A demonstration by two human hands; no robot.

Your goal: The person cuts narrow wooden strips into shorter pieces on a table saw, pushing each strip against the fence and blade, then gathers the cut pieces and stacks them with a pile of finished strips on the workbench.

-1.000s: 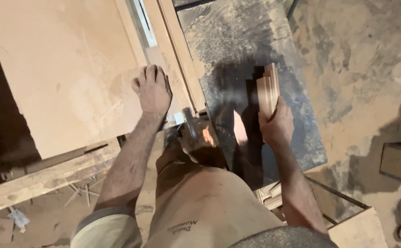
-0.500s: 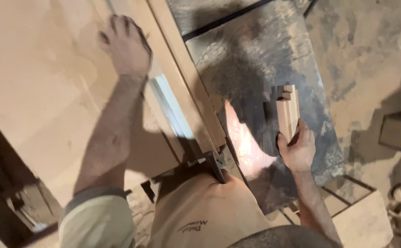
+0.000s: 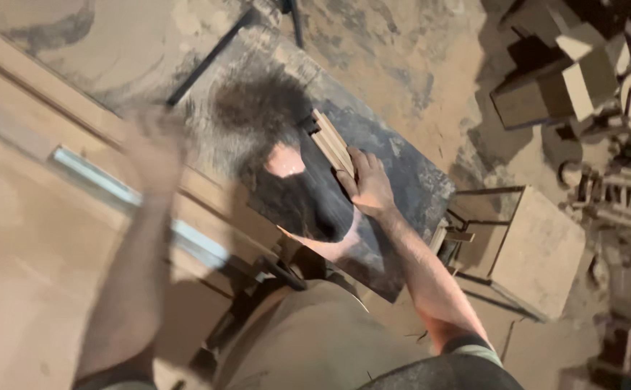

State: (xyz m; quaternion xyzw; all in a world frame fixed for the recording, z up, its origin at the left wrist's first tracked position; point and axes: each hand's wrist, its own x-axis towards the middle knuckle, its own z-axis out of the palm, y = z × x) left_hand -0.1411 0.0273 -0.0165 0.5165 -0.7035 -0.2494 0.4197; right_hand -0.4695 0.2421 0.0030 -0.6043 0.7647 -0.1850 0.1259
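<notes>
Dusty workshop floor w/ dark metal surface point(image 3: 402, 180). Right hand point(image 3: 367, 184), fingers clamped on stack of wood strips point(image 3: 330, 141) mid-surface; keep them squared, edges flush. Left hand point(image 3: 153, 144) blurred over pale board point(image 3: 27, 238); fingers can't tell.

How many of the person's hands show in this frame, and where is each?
2. The right hand grips a stack of wooden strips on the dark table. The left hand, blurred, is over the wooden boards.

Right hand point(image 3: 368, 186) around wooden strips point(image 3: 331, 141) on dark panel point(image 3: 416, 189); left hand point(image 3: 155, 148) blurred.
</notes>
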